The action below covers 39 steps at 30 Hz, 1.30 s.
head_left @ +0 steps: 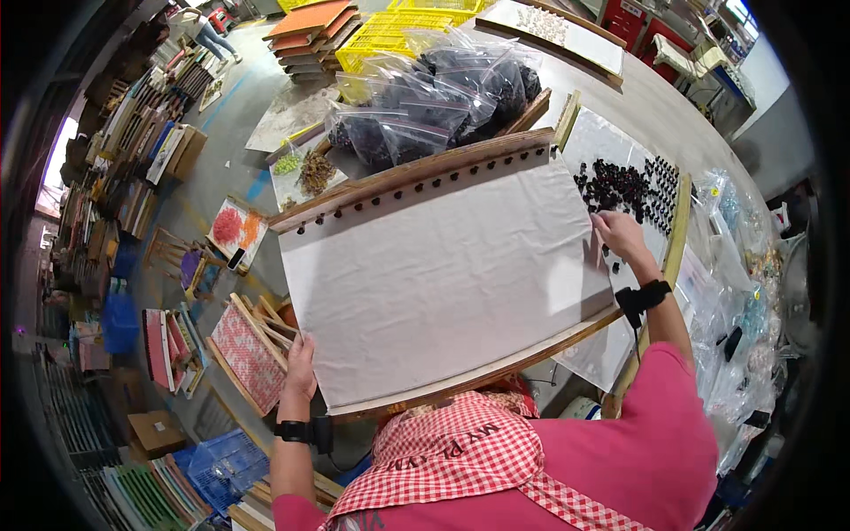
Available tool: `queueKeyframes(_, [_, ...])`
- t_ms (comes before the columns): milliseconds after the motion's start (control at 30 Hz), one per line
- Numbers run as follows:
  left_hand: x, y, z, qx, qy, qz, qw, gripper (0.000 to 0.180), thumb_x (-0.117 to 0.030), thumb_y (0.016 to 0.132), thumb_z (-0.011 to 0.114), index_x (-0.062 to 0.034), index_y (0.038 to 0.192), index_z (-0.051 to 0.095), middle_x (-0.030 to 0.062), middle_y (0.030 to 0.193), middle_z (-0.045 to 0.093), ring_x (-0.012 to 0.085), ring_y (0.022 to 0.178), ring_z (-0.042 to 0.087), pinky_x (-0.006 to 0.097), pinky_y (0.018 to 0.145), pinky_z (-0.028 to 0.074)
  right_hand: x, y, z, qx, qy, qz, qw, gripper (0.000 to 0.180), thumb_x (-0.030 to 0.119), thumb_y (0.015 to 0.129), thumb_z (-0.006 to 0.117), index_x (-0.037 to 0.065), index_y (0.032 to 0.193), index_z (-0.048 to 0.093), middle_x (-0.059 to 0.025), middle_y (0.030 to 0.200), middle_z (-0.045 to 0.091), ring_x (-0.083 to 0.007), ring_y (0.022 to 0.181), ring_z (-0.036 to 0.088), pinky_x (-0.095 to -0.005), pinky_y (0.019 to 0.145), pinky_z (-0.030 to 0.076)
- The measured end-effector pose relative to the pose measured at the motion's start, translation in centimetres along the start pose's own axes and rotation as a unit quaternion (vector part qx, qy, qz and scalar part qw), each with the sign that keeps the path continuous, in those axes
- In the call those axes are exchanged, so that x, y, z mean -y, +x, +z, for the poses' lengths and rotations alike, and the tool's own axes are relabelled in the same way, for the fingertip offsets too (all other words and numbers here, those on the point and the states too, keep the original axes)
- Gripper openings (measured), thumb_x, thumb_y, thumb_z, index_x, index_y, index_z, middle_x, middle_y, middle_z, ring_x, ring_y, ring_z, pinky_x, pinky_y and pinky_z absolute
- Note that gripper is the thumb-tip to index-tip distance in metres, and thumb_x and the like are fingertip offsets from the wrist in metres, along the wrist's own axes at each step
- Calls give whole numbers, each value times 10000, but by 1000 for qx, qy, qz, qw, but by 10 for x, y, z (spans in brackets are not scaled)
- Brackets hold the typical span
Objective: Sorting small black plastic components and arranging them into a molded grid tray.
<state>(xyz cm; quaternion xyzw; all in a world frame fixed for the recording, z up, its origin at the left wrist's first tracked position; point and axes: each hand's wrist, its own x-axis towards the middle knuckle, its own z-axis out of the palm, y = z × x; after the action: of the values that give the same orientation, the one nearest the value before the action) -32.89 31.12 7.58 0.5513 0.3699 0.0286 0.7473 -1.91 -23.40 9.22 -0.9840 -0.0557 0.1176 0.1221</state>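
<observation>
A large white cloth (443, 265) lies with soft wrinkles over a wooden-edged board in front of me. Along its far side runs a row of small dark pieces (376, 201), spaced apart. My left hand (301, 367) is closed on the cloth's left edge, near the front corner. At the opposite edge, my right hand (622, 234) pinches the cloth's side. Just beyond the right hand, a second white-covered board (591, 137) bears a heap of dark pieces (615, 186), with more set out in rows on its right.
Clear zip bags of dark pieces (390, 137) stand beyond the board, before yellow crates (381, 40). Clear plastic bags (730, 230) crowd the right side. To the left are a pink-patterned board (248, 358) and a blue basket (226, 465). A person (208, 35) stands far left.
</observation>
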Motion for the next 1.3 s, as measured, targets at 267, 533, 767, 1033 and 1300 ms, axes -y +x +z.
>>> queueKeyframes(267, [10,2,-13,40,-8,44,998,365,-176,984,456,-8,1307,453,90,1264,553,208,1155,525,350,1000,408,-37,-35,40,29,158,58,985,436,386,921,500,-22,981,640,-167,852,652,-290,817,617,-389,746,477])
queueKeyframes(533, [-23,-23,0,13,57,76,995,393,-233,981,489,0,1295,449,99,1255,546,221,1122,530,361,965,427,-41,-46,42,86,386,108,912,323,317,882,539,0,852,588,-31,707,537,-146,621,533,-318,553,459])
queueKeyframes(767, [-68,-53,52,78,36,123,989,461,-256,990,475,-22,1368,356,112,1274,530,232,1128,538,369,943,455,-48,-69,-50,-11,467,81,881,241,233,867,563,11,935,625,-5,703,522,-114,667,508,-285,564,431])
queueKeyframes(1033, [-113,-62,159,236,28,144,961,517,-243,996,460,-30,1422,261,133,1344,464,234,1142,526,368,963,442,-117,-98,-112,-106,513,138,841,206,236,827,568,43,819,640,-5,743,556,-121,684,523,-272,588,408])
queueKeyframes(1300, [-102,53,137,264,97,138,950,569,-175,978,503,-34,1450,217,130,1385,427,201,1204,470,340,1034,365,-124,-133,-64,-162,498,157,837,225,195,818,582,43,971,646,43,771,547,-48,657,482,-216,534,371])
